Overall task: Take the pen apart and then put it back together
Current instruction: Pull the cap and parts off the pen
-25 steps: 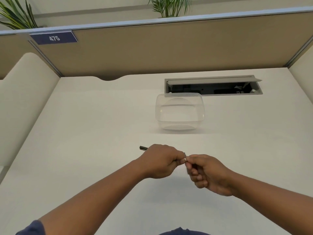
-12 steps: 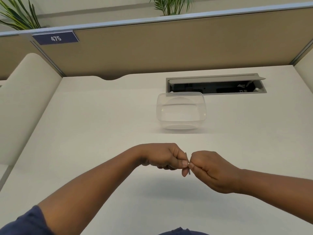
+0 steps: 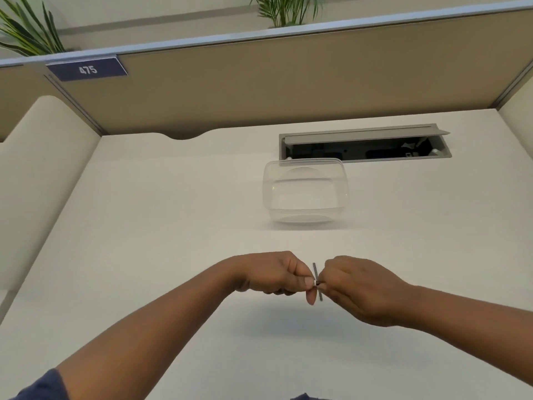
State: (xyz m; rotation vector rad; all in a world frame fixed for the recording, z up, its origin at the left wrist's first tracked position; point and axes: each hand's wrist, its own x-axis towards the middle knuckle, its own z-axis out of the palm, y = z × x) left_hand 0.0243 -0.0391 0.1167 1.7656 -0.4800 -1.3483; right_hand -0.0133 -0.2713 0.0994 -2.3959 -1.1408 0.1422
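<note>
My left hand (image 3: 274,274) and my right hand (image 3: 356,287) meet knuckle to knuckle above the white desk (image 3: 144,226), both closed on a dark pen. Most of the pen is hidden inside my fists. Only a thin grey clip-like strip (image 3: 316,280) shows in the small gap between my thumbs, standing almost upright, with a dark bit of the pen body behind it. I cannot tell which parts of the pen each hand holds.
An empty clear plastic container (image 3: 305,194) stands on the desk beyond my hands. Behind it is an open cable hatch (image 3: 363,147) in the desktop. Tan partition walls (image 3: 259,82) close off the back and sides.
The pen's dark end that stuck out left of my left fist is now hidden. My hands have drawn slightly apart, showing more of the grey strip between them.
</note>
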